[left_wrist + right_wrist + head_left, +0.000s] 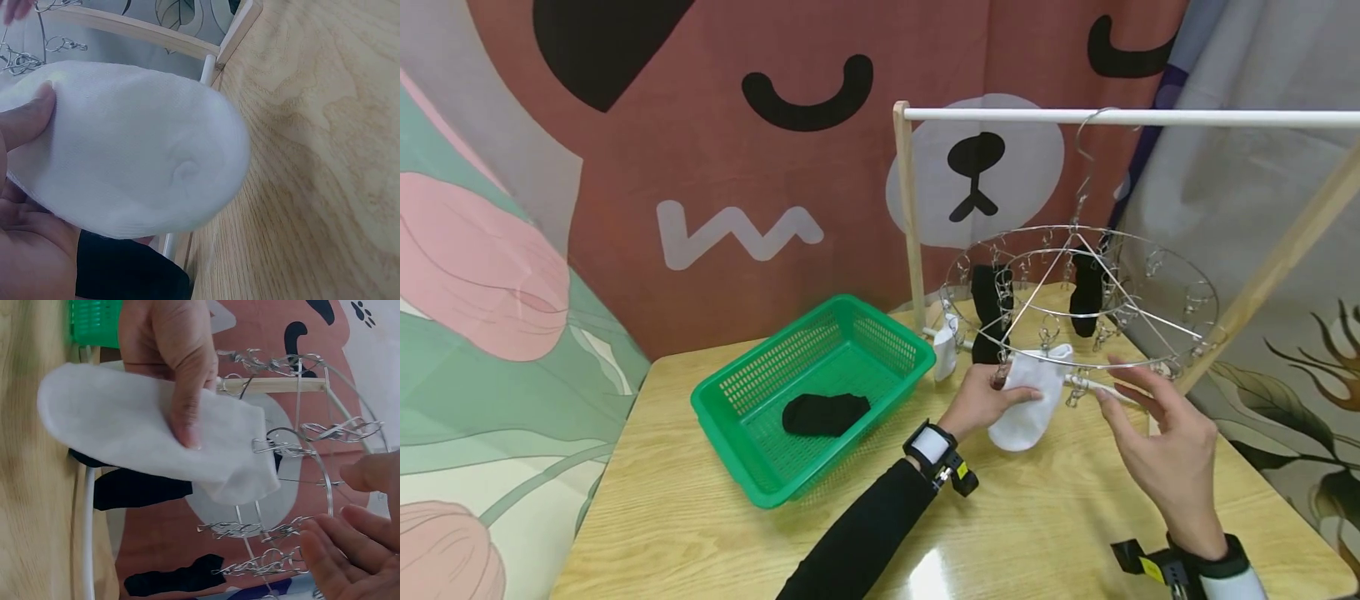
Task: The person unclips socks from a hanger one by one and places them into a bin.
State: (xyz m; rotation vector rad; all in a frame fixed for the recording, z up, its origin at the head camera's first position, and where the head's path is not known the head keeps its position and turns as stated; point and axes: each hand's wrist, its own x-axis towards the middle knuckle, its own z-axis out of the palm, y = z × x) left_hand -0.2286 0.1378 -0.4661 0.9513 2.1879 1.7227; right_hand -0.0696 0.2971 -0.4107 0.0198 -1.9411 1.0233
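My left hand [981,402] pinches a white sock [1022,417] between thumb and fingers, with the thumb pressed on the sock's near face. In the right wrist view a wire clip [281,447] of the round metal drying hanger [1097,367] overlaps the sock's cuff, and the toe points down toward the table. My right hand [1172,446] holds nothing; its fingers are parted and lie close to the hanger's front rim. Also hanging from this hanger are two black socks [991,312] at the back and a small white sock [946,354] on the left.
A green plastic basket [722,454] stands on the wooden table [647,500] to the left, with a black sock [825,414] inside. The hanger hooks over the white bar [1225,118] of a wooden-legged rack. Printed curtains [760,167] close off the back.
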